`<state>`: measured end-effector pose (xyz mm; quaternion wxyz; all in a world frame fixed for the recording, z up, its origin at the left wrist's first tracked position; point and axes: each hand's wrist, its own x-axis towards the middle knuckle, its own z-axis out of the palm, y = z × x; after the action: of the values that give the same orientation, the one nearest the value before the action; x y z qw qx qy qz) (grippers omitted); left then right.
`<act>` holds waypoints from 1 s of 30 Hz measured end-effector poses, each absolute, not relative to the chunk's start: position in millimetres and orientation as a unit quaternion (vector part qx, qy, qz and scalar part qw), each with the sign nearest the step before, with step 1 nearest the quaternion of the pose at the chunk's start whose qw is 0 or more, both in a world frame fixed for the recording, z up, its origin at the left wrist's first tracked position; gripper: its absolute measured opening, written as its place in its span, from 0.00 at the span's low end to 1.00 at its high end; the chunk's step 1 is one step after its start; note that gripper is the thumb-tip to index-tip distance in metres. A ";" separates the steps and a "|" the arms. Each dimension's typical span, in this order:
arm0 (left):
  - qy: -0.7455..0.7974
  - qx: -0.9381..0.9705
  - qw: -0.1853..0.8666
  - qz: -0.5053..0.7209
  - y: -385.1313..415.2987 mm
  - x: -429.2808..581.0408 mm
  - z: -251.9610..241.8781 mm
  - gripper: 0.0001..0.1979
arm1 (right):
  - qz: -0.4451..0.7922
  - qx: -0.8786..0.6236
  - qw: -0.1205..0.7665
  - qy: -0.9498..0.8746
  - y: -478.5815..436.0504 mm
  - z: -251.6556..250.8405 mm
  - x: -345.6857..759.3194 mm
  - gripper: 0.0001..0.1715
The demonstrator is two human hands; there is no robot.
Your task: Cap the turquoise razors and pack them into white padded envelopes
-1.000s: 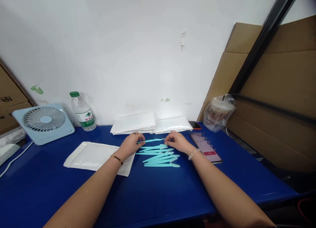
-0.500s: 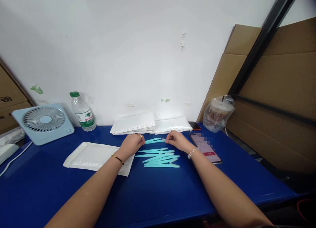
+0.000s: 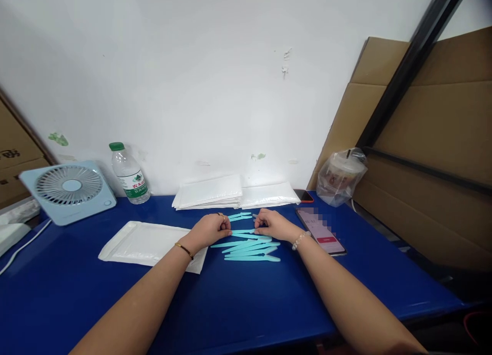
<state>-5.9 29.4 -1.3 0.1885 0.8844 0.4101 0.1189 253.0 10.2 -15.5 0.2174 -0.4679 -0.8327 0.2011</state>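
My left hand [image 3: 208,230] pinches the left end of a slim turquoise eyebrow razor [image 3: 243,231]. The fingers of my right hand [image 3: 275,225] close on its other end, where the tip is hidden. Below this razor, several more turquoise eyebrow razors [image 3: 251,251] with pale, clear-looking caps lie roughly side by side, some overlapping at angles. Two others [image 3: 241,216] lie just beyond my fingertips, partly covered by my left hand. Under my left wrist rests a white padded mailer [image 3: 144,242].
More white mailers [image 3: 207,191] are stacked against the wall. A phone [image 3: 323,232] lies right of my right hand, another phone [image 3: 305,196] behind it. A bagged drink cup [image 3: 340,178] stands at the right; a water bottle [image 3: 130,175] and blue fan [image 3: 71,191] at the left.
Both hands have moved slightly nearer to me, from the farthest razors to one at the top of the closer group. The farthest razors now lie released on the table.
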 end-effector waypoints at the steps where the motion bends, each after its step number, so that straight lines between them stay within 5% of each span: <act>1: 0.415 0.881 0.194 0.116 29.7 -5.6 -1.9 0.12 | 0.206 -0.470 0.217 -0.830 11.3 -17.3 253.3 0.09; 22: 0.395 0.897 0.095 0.173 31.5 -6.3 0.0 0.11 | 0.170 -0.514 0.303 -0.784 19.5 -11.4 269.6 0.04; 30: 0.414 0.896 0.130 0.097 24.3 5.9 -3.4 0.08 | 0.275 -0.485 0.238 -0.795 6.8 -1.9 269.7 0.14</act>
<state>5.9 24.3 -3.4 0.1296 0.8956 0.4144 0.0970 269.7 6.8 -1.9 0.2384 -0.4851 -0.7953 0.2745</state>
